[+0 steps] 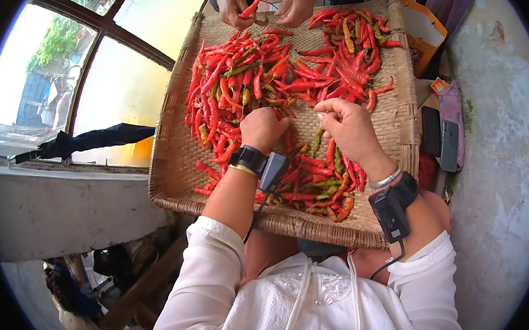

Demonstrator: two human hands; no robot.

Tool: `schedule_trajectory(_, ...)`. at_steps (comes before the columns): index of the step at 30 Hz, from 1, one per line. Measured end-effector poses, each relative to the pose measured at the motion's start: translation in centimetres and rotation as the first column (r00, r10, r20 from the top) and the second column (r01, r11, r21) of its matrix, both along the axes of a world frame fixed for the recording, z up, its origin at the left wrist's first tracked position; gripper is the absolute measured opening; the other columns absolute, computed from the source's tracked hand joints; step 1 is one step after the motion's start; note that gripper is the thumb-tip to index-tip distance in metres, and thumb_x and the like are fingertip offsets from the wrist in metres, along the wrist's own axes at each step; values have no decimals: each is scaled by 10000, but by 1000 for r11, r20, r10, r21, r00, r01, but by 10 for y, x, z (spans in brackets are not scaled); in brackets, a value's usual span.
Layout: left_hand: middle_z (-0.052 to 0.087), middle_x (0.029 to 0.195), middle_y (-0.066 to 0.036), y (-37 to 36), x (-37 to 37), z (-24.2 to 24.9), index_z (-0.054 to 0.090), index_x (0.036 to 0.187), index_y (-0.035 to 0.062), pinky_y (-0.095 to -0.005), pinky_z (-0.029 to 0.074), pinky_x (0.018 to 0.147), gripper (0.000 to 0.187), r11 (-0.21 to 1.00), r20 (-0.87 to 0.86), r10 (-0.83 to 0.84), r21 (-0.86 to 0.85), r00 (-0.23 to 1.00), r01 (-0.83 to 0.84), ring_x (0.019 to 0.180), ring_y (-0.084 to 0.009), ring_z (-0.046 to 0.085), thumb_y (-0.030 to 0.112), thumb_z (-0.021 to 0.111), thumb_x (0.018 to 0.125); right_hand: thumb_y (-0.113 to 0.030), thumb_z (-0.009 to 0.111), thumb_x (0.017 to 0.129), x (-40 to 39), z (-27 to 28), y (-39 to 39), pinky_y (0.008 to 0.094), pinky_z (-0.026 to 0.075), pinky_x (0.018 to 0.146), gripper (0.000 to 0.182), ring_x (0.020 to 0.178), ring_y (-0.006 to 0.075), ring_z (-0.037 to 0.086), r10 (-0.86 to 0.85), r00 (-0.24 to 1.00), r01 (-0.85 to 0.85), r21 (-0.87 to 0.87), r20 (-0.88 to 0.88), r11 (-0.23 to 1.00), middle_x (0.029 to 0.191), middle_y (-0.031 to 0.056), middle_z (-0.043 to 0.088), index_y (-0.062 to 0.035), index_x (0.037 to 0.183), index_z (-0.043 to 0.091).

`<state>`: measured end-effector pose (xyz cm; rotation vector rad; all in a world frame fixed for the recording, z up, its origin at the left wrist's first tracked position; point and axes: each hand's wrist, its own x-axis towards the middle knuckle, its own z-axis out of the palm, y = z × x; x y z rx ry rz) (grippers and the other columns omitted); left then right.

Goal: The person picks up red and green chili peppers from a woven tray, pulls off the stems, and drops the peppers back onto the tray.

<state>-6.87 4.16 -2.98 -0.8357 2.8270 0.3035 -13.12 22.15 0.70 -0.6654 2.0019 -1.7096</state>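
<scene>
A woven tray (410, 117) lies before me, holding red chili peppers (218, 79) with some green and yellowish ones among them. My left hand (264, 130) is curled over the left pile, low against the peppers. Its fingertips are hidden, and I cannot make out what they grip. My right hand (348, 128) is closed in a pinch, thumb and forefinger together above the middle of the tray. Whatever sits between those fingertips is too small to name. Just below them lies a green chili pepper (318, 139). A nearer pile (312, 183) spreads between my wrists.
Across the tray, another person's hands (232, 8) hold a red chili pepper (251, 8). A folded dark umbrella (94, 142) rests on the windowsill at left. Two phones (448, 146) and an open carton (422, 38) are at the right, near a wall (497, 120).
</scene>
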Motion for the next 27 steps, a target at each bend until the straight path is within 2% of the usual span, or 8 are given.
schedule_trajectory(8, 644, 772, -165, -23, 3, -6, 665, 729, 16, -412, 486, 669, 310, 978, 32, -114, 180, 993, 106, 735, -324, 621, 318, 597, 720, -110, 585, 801, -1, 6, 1, 256, 466, 537, 151, 567, 122, 592, 6, 1000, -6, 17, 0, 1000, 645, 63, 611, -8, 909, 612)
schedule_trajectory(12, 616, 647, -110, -13, 10, 24, 643, 727, -4, -317, 455, 548, 258, 851, -46, -143, 504, 989, 147, 568, -183, 590, 253, 662, 720, -116, 593, 786, -1, 0, 2, 281, 476, 574, 171, 606, 142, 607, 47, 998, -44, 85, -37, 995, 665, 76, 622, -5, 915, 613)
schedule_trajectory(14, 554, 588, -17, -6, 12, 32, 623, 790, 7, -255, 414, 501, 200, 624, -26, -37, 780, 999, 44, 542, -79, 506, 207, 635, 792, -124, 601, 777, 0, -1, 1, 295, 481, 592, 184, 622, 160, 616, 91, 995, -85, 116, -44, 990, 679, 85, 630, -7, 918, 614)
schedule_trajectory(19, 542, 583, 7, -8, 5, 27, 617, 810, -12, -254, 405, 486, 198, 740, -78, -180, 646, 981, 187, 535, -59, 483, 186, 633, 810, -162, 625, 749, 0, -3, 2, 320, 487, 641, 239, 681, 225, 637, 131, 985, -95, 285, -113, 954, 737, 108, 653, -14, 937, 620)
schedule_trajectory(22, 558, 682, 18, -3, -5, 22, 609, 902, -1, -206, 432, 515, 148, 656, -315, 10, 719, 949, 232, 581, -41, 497, 127, 610, 829, -155, 626, 754, 0, -4, 1, 312, 488, 643, 228, 683, 215, 638, 83, 994, -68, 186, -74, 980, 735, 104, 653, -10, 930, 621)
schedule_trajectory(24, 580, 715, -4, 0, -14, 17, 597, 967, -14, -191, 449, 541, 187, 709, -615, 233, 637, 753, 302, 627, -38, 516, 114, 610, 832, -153, 628, 756, 1, -4, 0, 311, 488, 642, 217, 681, 212, 638, 73, 995, -60, 175, -69, 983, 733, 106, 653, -12, 921, 621)
schedule_trajectory(25, 617, 821, -41, -13, -16, 0, 597, 1010, 18, -247, 490, 601, 223, 868, -679, 21, 377, 734, 324, 684, -106, 589, 122, 612, 813, -150, 630, 757, 0, -4, 0, 309, 487, 641, 206, 679, 209, 638, 63, 996, -52, 164, -66, 985, 732, 107, 652, -14, 912, 622)
schedule_trajectory(27, 614, 887, -50, -19, -12, -5, 601, 1015, 42, -286, 496, 637, 237, 929, -596, -204, 133, 777, 346, 723, -163, 604, 127, 611, 795, -148, 631, 759, 0, -5, 0, 309, 487, 637, 199, 675, 207, 637, 65, 995, -53, 154, -75, 987, 730, 109, 651, -14, 906, 622)
